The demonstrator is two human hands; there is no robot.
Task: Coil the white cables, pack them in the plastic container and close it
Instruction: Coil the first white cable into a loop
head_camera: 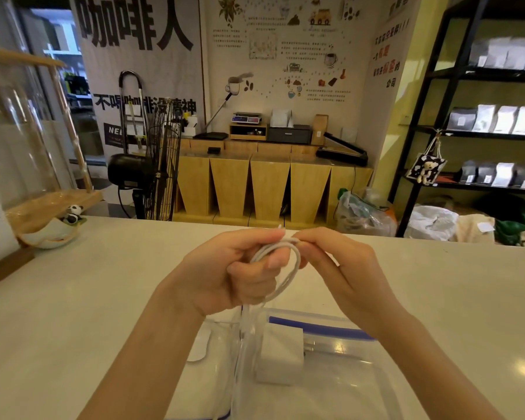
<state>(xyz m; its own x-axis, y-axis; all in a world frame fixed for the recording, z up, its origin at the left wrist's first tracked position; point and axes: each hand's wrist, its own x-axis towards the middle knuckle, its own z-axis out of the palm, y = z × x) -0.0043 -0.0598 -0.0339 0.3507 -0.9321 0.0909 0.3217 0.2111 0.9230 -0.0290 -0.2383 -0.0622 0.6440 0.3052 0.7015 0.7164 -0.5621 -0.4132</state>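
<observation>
Above the pale counter, my left hand [240, 271] grips a white cable [288, 277] wound into several loops. My right hand [340, 268] pinches the top of the same loops between thumb and fingertips, right beside the left fingertips. The loops hang down from my left fist over a clear plastic container [340, 389] with a blue-edged seal, which lies near the counter's front edge. A white charger plug [281, 356] rests in or on the container; which one I cannot tell. A small white oval object [200, 347] lies just left of the container.
A ceramic dish with a panda figure [55, 228] sits at the counter's far left beside a wooden stand with a glass cover [15, 140]. Beyond the counter stand a black fan [152, 165], wooden cabinets [255, 183] and a black shelf [479, 128] of bags.
</observation>
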